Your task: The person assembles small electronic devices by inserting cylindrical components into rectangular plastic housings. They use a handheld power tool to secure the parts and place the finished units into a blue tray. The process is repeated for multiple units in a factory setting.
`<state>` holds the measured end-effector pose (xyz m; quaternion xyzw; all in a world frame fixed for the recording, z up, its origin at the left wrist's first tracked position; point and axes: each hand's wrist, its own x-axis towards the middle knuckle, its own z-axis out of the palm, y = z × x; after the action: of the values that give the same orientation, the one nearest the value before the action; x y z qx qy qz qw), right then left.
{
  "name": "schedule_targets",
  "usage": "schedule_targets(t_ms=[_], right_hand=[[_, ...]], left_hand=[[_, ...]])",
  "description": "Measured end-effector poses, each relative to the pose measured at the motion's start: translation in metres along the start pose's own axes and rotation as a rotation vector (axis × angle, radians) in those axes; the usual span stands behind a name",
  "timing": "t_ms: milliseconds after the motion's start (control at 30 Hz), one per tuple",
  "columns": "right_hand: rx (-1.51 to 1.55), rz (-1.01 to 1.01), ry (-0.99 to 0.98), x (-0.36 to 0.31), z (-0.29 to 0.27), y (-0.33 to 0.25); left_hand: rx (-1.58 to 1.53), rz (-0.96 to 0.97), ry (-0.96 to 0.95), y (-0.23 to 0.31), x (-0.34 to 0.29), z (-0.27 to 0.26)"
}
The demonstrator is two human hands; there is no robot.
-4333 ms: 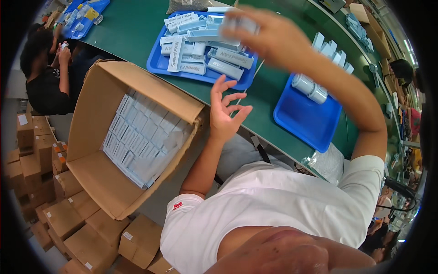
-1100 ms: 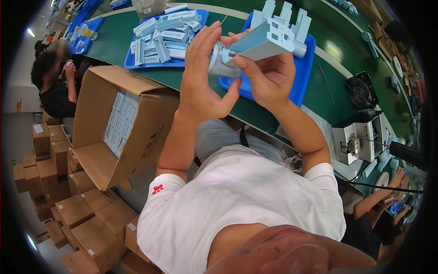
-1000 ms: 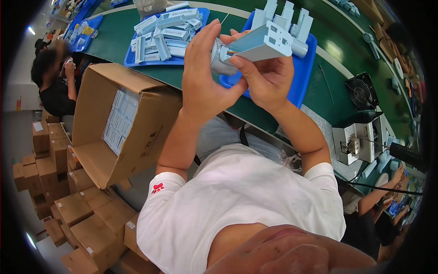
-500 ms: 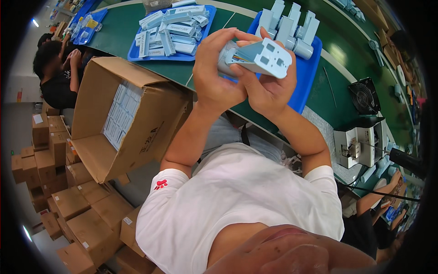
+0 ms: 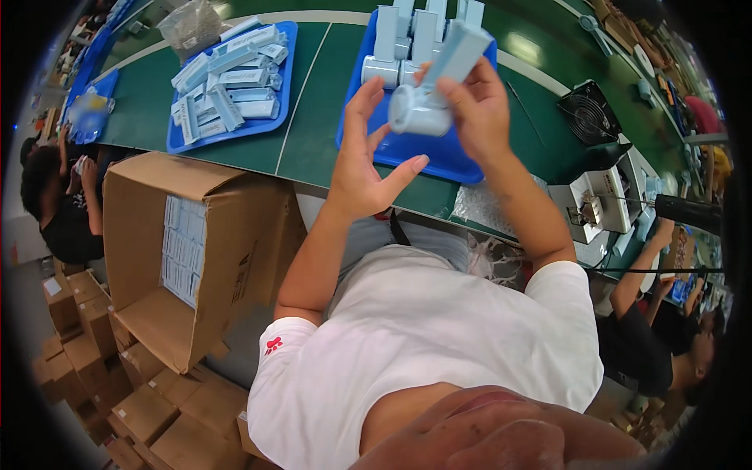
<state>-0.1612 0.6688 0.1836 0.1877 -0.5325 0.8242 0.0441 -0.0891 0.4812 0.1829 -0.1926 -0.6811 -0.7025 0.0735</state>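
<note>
My right hand [image 5: 482, 117] grips a light-blue plastic housing [image 5: 423, 111] by its long flat handle, which points up and away. The housing's short round barrel hangs at the lower end, toward my left hand [image 5: 364, 160]. That hand is open, thumb and fingers spread, just left of the barrel and apart from it. Beneath and behind is a blue tray [image 5: 446, 160]; more housings [image 5: 425, 37] of the same shape stand in its far part with their handles up. The inside of the held housing is turned out of sight.
A second blue tray [image 5: 287, 86] to the left holds a pile of long light-blue pieces [image 5: 235, 56]. Below it, an open carton [image 5: 149, 329] contains tightly packed pieces. At right are a black fan [image 5: 589, 113] and a small white machine [image 5: 583, 211]. Other people sit on both sides.
My left hand has let go of the housing and opened. My right hand has turned it so the handle points up, and the hollow wired side is hidden. The view has shifted right.
</note>
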Motion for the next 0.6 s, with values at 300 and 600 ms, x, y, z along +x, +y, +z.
schedule_targets(t_ms=[300,600], right_hand=[[-0.357,-0.01,0.221,0.039,-0.089,0.026],[-0.881,-0.02,0.308,0.041,-0.12,0.068]], left_hand=[[0.214,-0.081,0.289,-0.056,-0.011,-0.042],[0.809,0.114,0.69,-0.072,-0.024,-0.119]])
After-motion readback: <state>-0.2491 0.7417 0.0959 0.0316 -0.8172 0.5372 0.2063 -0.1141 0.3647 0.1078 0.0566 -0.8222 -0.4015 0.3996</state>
